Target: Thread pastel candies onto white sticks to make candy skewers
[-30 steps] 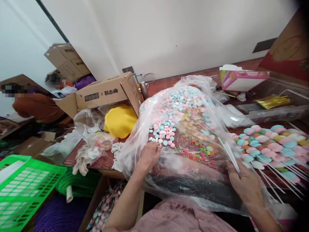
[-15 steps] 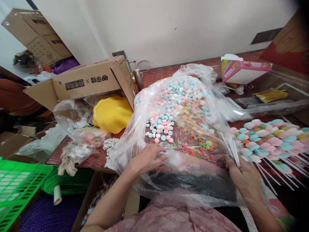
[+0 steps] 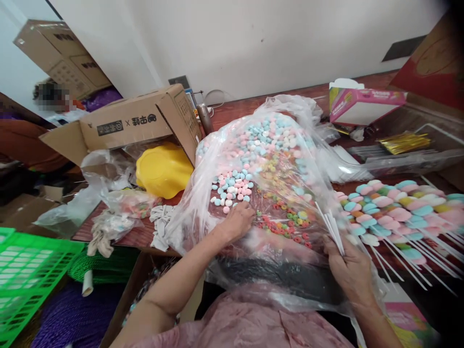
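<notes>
My left hand (image 3: 237,223) is at the near edge of a pile of pink, blue and white candies (image 3: 232,186), its fingers curled down and drawn together. Whatever is between the fingertips is hidden. My right hand (image 3: 350,270) is closed around a bundle of white sticks (image 3: 332,229) that point up and to the left. Small ring-shaped candies (image 3: 286,224) in red, green and yellow are scattered between my hands. A clear plastic bag (image 3: 195,203) lies around and partly over the candies. Right of my right hand lie sticks threaded with candies (image 3: 402,212).
An open cardboard box (image 3: 126,121) stands at the left with a yellow scalloped container (image 3: 165,169) in front. A green basket (image 3: 32,280) is low at the left. A pink carton (image 3: 366,106) and gold ties (image 3: 406,143) are at the right. Another person sits far left.
My left hand has moved forward to the candies, and its spread fingers have curled in. My right hand keeps the sticks. The whole view has shifted slightly.
</notes>
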Motion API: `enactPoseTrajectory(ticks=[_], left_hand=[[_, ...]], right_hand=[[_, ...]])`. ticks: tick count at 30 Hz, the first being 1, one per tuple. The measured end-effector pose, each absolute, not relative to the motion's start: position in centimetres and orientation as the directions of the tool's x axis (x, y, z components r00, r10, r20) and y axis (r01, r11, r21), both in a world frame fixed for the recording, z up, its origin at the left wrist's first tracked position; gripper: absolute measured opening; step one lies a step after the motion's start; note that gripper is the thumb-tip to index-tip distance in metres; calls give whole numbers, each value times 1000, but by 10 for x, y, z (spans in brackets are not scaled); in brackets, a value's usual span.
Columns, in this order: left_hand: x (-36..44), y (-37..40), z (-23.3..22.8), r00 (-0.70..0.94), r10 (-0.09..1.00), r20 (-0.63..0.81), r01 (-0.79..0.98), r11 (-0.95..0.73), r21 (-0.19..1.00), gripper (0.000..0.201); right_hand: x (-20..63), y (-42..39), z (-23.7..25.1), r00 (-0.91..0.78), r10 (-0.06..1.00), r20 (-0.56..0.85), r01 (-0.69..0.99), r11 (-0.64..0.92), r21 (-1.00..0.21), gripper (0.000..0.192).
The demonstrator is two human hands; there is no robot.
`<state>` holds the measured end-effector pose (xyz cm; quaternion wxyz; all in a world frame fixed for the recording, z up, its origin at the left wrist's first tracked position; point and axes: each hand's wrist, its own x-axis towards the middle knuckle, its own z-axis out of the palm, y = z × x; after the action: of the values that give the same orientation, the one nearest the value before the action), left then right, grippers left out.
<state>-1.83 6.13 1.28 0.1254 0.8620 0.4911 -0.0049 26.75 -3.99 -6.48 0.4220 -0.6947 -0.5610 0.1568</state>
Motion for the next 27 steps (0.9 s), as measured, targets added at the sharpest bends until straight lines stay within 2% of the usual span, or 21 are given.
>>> enactPoseTrajectory(ticks=[6,12,15,17,20,21,23,25,27], left_hand=[[-35,65,4,607,791,-80,772,-563,295,30],[-40,77,0,588,801,-114,777,-521,353,22],[-47,78,-1,554,830,-66,762,-473,443,22],[-53,76,2,529,849,18,703,-450,552,22],[-57,68,15,414,895,164,517,-380,767,20],[-56,64,20,368,913,176,417,-331,846,20],[-49,53,29,314,943,107,178,-170,969,22],[-37,40,35,317,948,-5,-49,22,999,24],[-23,28,37,331,942,-59,-211,135,968,26]], right_hand=[[273,-44,-74,308,927,213,623,-28,-781,35],[268,-43,-64,332,930,161,571,-62,-818,37],[262,-40,-54,368,919,143,553,-92,-828,39],[257,-41,-46,402,907,124,522,-116,-845,40],[244,-43,-27,432,891,142,505,-108,-857,33],[238,-44,-19,431,886,169,513,-87,-854,29],[220,-43,1,404,882,240,533,-14,-846,22],[198,-38,21,297,910,288,542,88,-836,16],[177,-30,37,102,923,372,518,270,-811,15]])
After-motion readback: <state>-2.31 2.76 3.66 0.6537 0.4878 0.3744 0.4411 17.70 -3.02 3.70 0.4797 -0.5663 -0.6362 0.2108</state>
